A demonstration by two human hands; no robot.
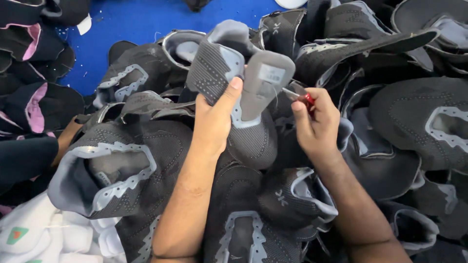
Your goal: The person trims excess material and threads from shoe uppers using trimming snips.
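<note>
Left hand (214, 119) clamps a dark grey knit shoe upper (229, 68) above the heaped pile of uppers (146, 165), right hand (314, 122) pinching red-handled snips (300, 97) at its tongue, so thread trimming looks underway, needing a careful snip.

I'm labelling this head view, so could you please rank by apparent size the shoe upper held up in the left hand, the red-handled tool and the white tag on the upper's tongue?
1. Shoe upper, clearly largest.
2. White tag and red-handled tool: alike, since the right hand hides most of the tool.
</note>
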